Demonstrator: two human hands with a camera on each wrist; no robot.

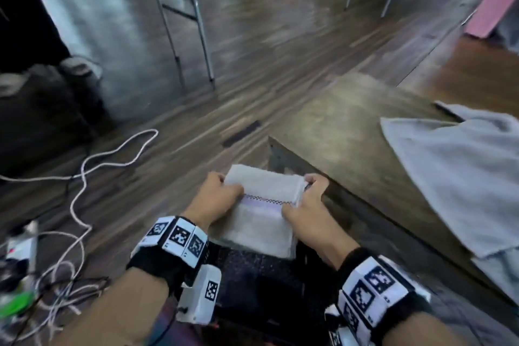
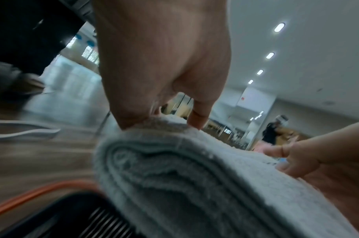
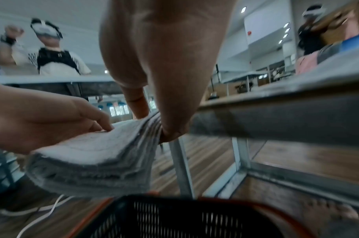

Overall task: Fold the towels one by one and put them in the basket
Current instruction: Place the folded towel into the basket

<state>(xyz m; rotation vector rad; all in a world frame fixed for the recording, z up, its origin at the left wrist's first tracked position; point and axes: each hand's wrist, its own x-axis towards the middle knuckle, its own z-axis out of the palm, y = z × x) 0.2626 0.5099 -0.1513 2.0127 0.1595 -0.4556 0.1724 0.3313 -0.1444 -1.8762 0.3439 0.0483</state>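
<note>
Two hands grip one folded towel (image 1: pixel 261 205): the left hand (image 1: pixel 216 199) has its fingers (image 2: pixel 196 119) curled over the towel's left edge, and the right hand (image 1: pixel 306 205) pinches the stacked layers at the towel's right edge. The towel hangs in the air just above the black mesh basket (image 3: pixel 174 219), which sits below the towel, beside the counter (image 1: pixel 351 135).

The risk, as I judge it, is the fold itself. The layers fan apart at the right edge, so a release from this height, or one hand letting go first, could let them slip open and land crooked over the basket's rim.

Counted: one folded towel held, one unfolded grey towel (image 1: pixel 455 177) lying on the counter to the right of the held towel, one basket, two hands.
</note>
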